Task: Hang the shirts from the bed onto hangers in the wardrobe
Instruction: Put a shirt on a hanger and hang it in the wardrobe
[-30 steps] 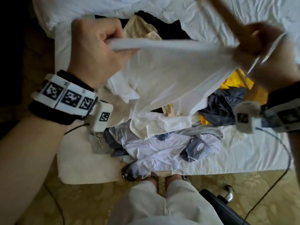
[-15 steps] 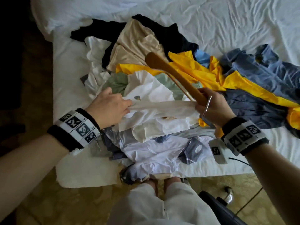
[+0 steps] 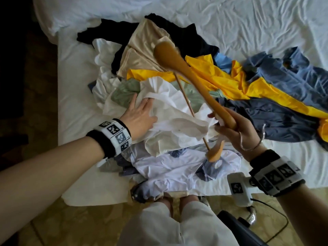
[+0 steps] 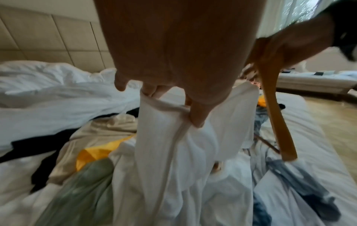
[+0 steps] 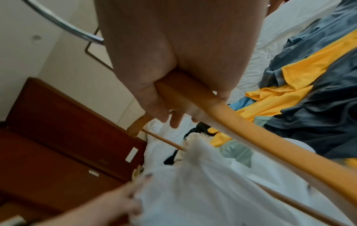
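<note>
Many shirts (image 3: 230, 86) are lying heaped on the bed (image 3: 248, 29), none hung yet. Left hand (image 3: 140, 114) is gripping the white shirt (image 3: 177, 119); right hand (image 3: 237, 132) is clasping the wooden hanger (image 3: 188, 75), not yet threaded.

Bare forearms, banded wrists, pale trousers

Each wrist wears a black cuff under a white band (image 3: 116, 134) printed with black square codes; a white camera box (image 3: 238, 189) with a black cable (image 3: 276, 226) hangs off the right band (image 3: 276, 176). Trousers (image 3: 175, 226) are off-white.
</note>
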Demonstrator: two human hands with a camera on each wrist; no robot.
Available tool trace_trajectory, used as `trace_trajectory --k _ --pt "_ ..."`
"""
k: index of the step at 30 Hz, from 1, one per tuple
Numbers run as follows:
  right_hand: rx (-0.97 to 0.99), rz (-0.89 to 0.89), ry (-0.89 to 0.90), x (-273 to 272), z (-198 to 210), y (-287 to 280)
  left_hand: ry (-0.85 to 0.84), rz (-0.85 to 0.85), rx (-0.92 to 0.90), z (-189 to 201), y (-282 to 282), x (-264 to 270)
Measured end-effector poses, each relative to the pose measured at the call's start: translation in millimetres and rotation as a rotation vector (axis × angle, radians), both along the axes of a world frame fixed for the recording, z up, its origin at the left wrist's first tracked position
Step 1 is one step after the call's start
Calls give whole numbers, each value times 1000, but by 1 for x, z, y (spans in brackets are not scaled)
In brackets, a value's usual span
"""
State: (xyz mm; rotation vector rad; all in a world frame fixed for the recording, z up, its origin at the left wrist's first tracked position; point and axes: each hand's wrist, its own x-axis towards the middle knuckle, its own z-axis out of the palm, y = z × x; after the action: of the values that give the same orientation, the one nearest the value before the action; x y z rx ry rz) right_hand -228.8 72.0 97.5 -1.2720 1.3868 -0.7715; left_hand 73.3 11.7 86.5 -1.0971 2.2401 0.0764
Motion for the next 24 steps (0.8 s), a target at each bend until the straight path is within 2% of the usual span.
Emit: trace_trajectory --k 3,6,9,13,16,18,24 --pt "-76 -129 -119 -2 18 -8 -82 21 42 -29 -2 1" --pt "-133 -157 -222 0 47 -20 -93 52 77 -52 2 9" --pt "-204 -103 -343 19 64 -35 -61 43 64 -65 10 18" --pt "-256 35 -467 65 69 -52 52 51 63 -63 13 23" --pt "-264 149 -385 90 52 -60 256 58 39 -53 14 28" --pt "-230 200 -345 101 37 -60 320 45 32 -48 15 33" --pt "-143 303 -131 90 1 -61 240 108 11 -31 13 45"
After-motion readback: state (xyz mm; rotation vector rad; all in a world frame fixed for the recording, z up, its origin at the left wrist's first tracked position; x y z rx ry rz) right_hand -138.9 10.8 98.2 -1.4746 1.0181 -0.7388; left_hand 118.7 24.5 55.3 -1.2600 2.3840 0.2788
